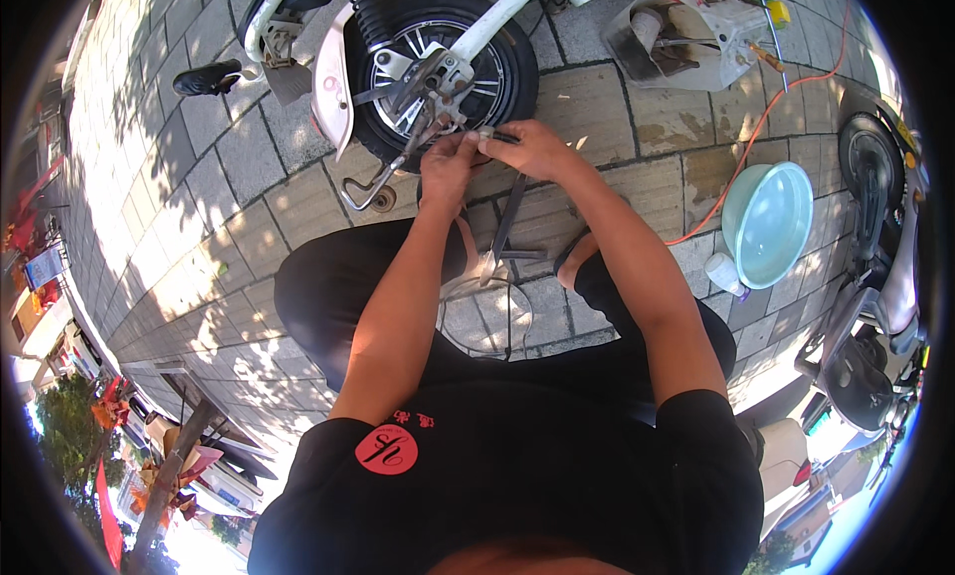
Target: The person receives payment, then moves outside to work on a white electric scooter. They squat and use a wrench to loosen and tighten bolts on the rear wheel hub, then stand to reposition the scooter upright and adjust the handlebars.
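Observation:
My two hands meet at the lower edge of a scooter wheel (522,73) with a black tyre and pale spokes. My left hand (447,169) is closed in a pinch beside the metal bracket (430,86) at the hub. My right hand (534,151) is closed too, its fingertips almost touching the left ones. A short dark piece shows at the right fingers, too small to name. What lies between the fingertips is hidden. Left of my left hand, a bent metal rod (376,189) sticks out below the wheel. Under my hands, a flat grey metal bar (510,215) slants down between my feet.
A worn whitish bin of tools (637,53) stands at the far right. An orange hose (758,127) runs past a light blue basin (731,222) and a white bottle (723,272). Another two-wheeler (867,366) is at the right edge. A black shoe (207,79) shows at the upper left.

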Motion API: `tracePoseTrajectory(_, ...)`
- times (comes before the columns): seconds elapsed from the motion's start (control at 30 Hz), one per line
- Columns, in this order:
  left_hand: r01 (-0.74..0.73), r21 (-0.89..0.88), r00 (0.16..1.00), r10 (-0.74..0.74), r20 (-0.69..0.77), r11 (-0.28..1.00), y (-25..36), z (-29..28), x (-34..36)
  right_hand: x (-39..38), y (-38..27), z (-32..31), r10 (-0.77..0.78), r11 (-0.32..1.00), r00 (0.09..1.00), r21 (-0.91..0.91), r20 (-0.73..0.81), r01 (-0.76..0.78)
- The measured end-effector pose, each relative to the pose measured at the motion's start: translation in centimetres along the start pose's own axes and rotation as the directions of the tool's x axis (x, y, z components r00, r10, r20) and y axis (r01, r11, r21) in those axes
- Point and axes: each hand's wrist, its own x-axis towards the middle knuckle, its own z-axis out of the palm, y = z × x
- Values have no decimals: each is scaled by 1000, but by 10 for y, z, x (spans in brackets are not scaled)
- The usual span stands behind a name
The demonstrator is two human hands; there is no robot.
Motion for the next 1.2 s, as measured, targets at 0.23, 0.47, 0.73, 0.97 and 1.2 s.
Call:
tracePoseTrajectory(0.23, -8, 56, 1000, 9, -24, 998, 6, 9, -4, 15, 40, -3, 119, 950, 982, 272, 147, -156)
tracePoseTrajectory(0.47, -100, 95, 995, 101, -8, 990, -3, 13, -5, -10, 126, -31, 310, 930, 950, -219, 34, -296)
tracePoseTrajectory(0.73, -114, 105, 992, 119, -42, 988, -9, 2, -5, -52, 116, -27, 576, 808, 785, -304, 228, -505)
tracePoseTrajectory(0.97, -90, 120, 994, 96, -46, 989, -5, 10, -4, -65, 163, -36, 643, 764, 732, -246, 225, -596)
tracePoseTrajectory(1.2, -125, 119, 991, 131, -42, 985, -9, 8, -1, -93, 143, -60, 699, 663, 614, -13, 367, -748)
